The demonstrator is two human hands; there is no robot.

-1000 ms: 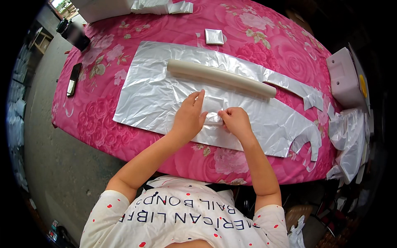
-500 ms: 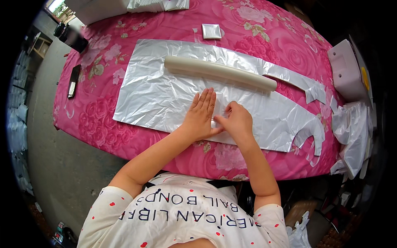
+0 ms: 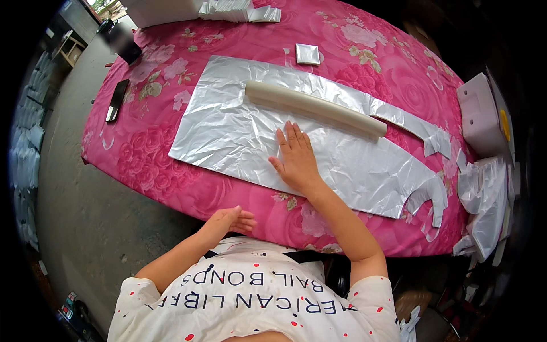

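Observation:
A thin, shiny silver-white plastic sheet [image 3: 228, 125], cut like an apron with curved strips at its right end, lies spread across the table. My right hand [image 3: 297, 162] rests flat on its middle, fingers spread and holding nothing. Across the upper part of the sheet lies a long, pale beige tube [image 3: 313, 107], just beyond my right fingertips. My left hand [image 3: 231, 221] hovers off the sheet by the table's near edge, empty, its fingers loosely bent. Past the sheet's far edge sits a small folded silver square [image 3: 307, 55].
A pink rose-patterned cloth [image 3: 142, 165] covers the table. On the left are a phone [image 3: 117, 101] and a dark bottle [image 3: 126, 45]. A white box [image 3: 162, 11] and stacked white pieces [image 3: 239, 10] stand far left. At right are a pale bin [image 3: 483, 114] and crumpled plastic [image 3: 481, 196].
My left hand has lifted off the sheet and drawn back toward me. My right hand has gone from bent fingers to a flat palm, slightly left. The view has shifted a little.

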